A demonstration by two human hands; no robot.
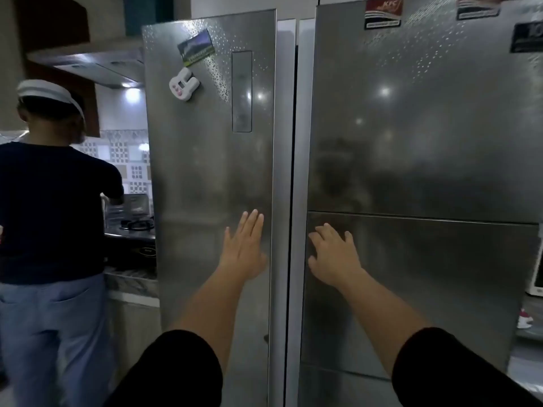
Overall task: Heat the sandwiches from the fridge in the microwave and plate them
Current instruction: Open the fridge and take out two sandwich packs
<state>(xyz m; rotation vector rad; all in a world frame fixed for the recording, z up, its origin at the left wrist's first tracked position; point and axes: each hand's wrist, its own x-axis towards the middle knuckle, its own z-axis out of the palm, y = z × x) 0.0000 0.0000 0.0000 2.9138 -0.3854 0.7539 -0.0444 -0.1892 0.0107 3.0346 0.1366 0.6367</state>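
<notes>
Steel fridge shut, left hand, right hand flat

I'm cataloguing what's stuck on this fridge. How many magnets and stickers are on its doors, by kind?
Picture magnet: 1
White rabbit-shaped magnet: 1
Red-and-white stickers: 2
Dark sticker: 1
Total: 5

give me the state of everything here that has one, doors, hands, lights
left fridge door: closed
right upper fridge door: closed
right lower fridge door: closed
left hand: open, fingers straight, at the left door
right hand: open, fingers spread, at the right lower door
hood light: on
stove burner: no flame visible
</notes>
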